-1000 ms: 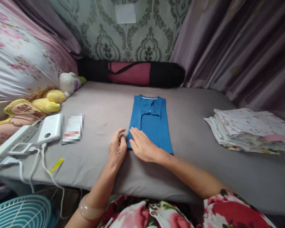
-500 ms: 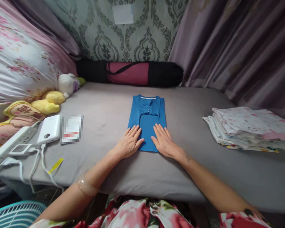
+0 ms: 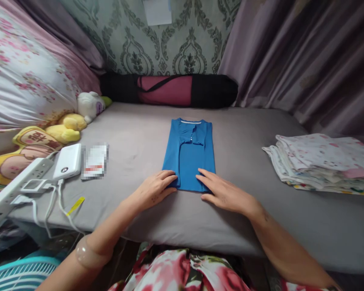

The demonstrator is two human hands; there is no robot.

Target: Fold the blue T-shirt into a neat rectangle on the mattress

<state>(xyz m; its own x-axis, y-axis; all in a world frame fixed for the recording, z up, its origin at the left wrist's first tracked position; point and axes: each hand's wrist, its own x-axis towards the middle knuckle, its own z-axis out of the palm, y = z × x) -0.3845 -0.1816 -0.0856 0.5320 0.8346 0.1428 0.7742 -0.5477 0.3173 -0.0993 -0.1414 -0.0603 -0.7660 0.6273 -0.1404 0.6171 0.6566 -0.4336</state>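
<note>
A blue garment (image 3: 191, 161) lies folded into a long narrow shape on the grey bed sheet, its neckline at the far end and its sides turned in over the middle. My left hand (image 3: 158, 186) rests at its near left corner, fingertips on the fabric and thumb by the bottom edge. At the near right corner is my right hand (image 3: 223, 190), its fingers a little apart on the cloth and its thumb just below the edge. Neither hand is closed on the fabric.
Folded patterned cloths (image 3: 324, 161) are stacked at the right. On the left are a power strip (image 3: 15, 194), cables, a white power bank (image 3: 68, 161), a blurred packet (image 3: 94, 161) and plush toys (image 3: 68, 127). A black and maroon bag (image 3: 166, 91) lies along the back.
Both hands have slid nearer, from lying flat on the garment's lower part to its near corners, with thumbs now at the bottom edge. The view has shifted slightly.
</note>
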